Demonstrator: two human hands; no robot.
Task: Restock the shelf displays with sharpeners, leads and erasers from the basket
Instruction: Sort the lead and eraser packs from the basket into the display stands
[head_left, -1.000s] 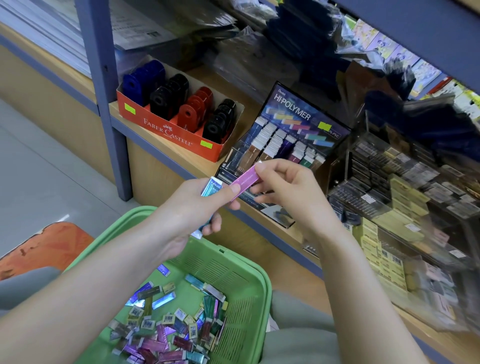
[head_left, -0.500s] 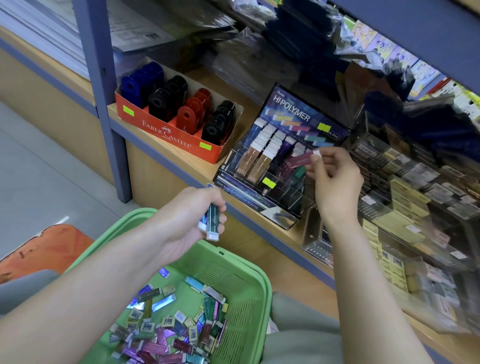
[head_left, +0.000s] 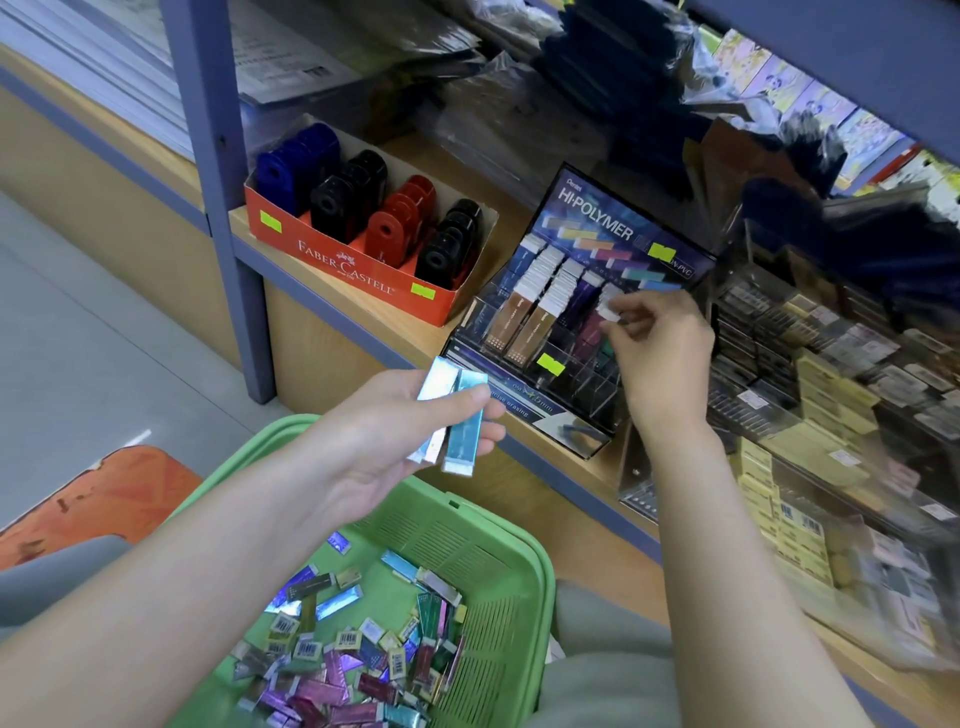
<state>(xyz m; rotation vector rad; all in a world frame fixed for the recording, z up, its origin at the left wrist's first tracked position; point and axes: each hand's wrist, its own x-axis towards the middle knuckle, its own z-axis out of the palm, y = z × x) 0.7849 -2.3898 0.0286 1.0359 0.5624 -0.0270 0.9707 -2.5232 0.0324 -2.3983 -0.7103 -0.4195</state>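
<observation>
Head view: left hand (head_left: 405, 441) grasps teal erasers (head_left: 460, 421) above green basket (head_left: 467, 540) of loose erasers (head_left: 337, 675); right hand (head_left: 660, 358) pinches purple eraser (head_left: 605, 314) by its white end, at a slot of the black display (head_left: 613, 234) on the shelf (head_left: 400, 335); red sharpener box (head_left: 343, 260) to its left.

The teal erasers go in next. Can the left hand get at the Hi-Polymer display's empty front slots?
Probably yes: the left hand, gripping teal erasers, hovers before the display, whose front slots stand open; the right hand, pinching an eraser, is farther right.
</observation>
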